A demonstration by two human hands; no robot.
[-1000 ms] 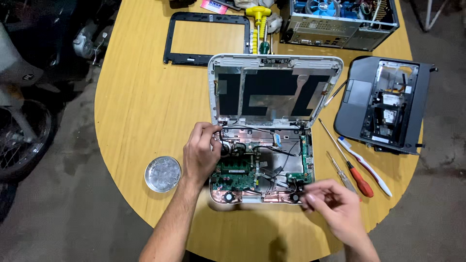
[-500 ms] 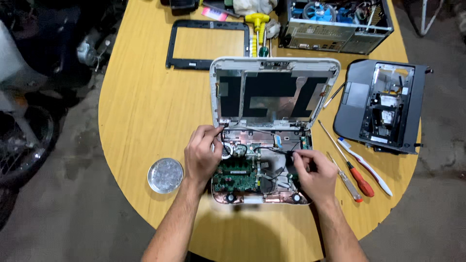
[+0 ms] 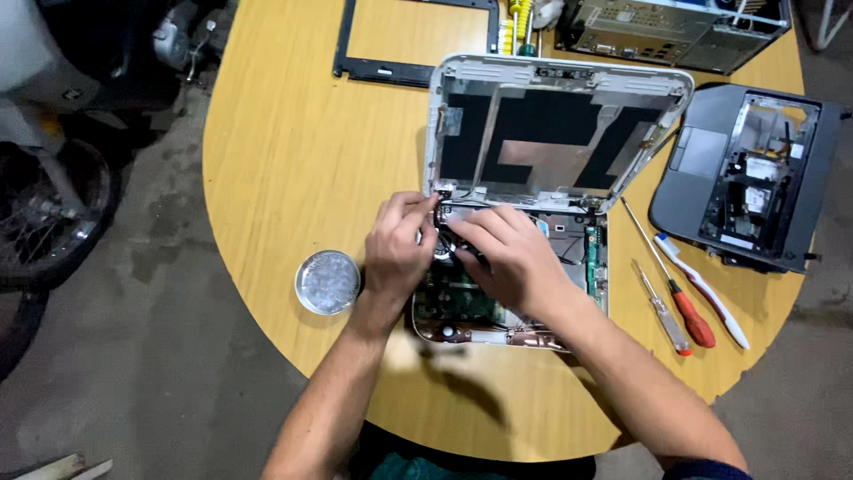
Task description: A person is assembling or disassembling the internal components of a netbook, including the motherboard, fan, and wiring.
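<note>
An opened white laptop (image 3: 551, 133) lies on the round wooden table (image 3: 293, 160), its lid shell standing back and its green circuit board (image 3: 462, 307) bare in the base. My left hand (image 3: 400, 249) rests on the base's left part, fingers bent near the left hinge. My right hand (image 3: 511, 258) has crossed over and lies on the board beside it, fingers pressed down at the upper left of the base. The two hands touch. What the fingertips pinch is hidden.
A small round metal dish (image 3: 328, 282) sits left of the laptop. Right of it lie a red-handled screwdriver (image 3: 675, 289), a thin clear-handled one (image 3: 662, 307) and a toothbrush (image 3: 706, 289). A dark laptop base (image 3: 746, 173), a black bezel (image 3: 409, 40) and a metal chassis (image 3: 666, 27) stand farther back.
My right hand has moved from the base's lower right corner up and left to meet my left hand near the hinge. The camera has come closer.
</note>
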